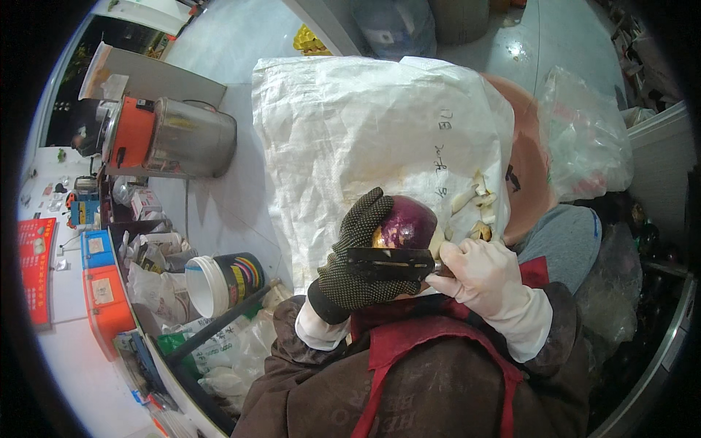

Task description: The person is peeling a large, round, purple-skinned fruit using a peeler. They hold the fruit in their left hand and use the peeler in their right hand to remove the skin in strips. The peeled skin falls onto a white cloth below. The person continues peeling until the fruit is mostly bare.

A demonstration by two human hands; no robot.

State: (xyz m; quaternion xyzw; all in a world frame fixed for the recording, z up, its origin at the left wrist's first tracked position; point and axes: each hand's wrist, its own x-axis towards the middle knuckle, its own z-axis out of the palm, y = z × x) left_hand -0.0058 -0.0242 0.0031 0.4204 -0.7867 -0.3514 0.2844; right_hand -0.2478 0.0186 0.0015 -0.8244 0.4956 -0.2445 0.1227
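Observation:
My left hand (350, 257), in a dark dotted work glove over a white glove, steadies a round, glossy purple vegetable (409, 219) whose exact kind I cannot tell. A dark, broad-bladed knife (386, 264) lies across the vegetable's near side, its blade passing in front of my left palm. Its handle is in the grip of my right hand (476, 268), which wears a pale rubber glove. Below them spreads a white woven sack (350, 126) bearing some writing. Pale, curved trimmings (482, 200) lie on the sack just beyond my right hand.
A peach plastic basin (526, 159) shows from under the sack's right side, beside a clear plastic bag (589, 137). Left are a white-rimmed bucket (211, 286), a dark pole (219, 323) and a large steel pot (191, 137). Dark glossy round things (649, 235) sit at the right.

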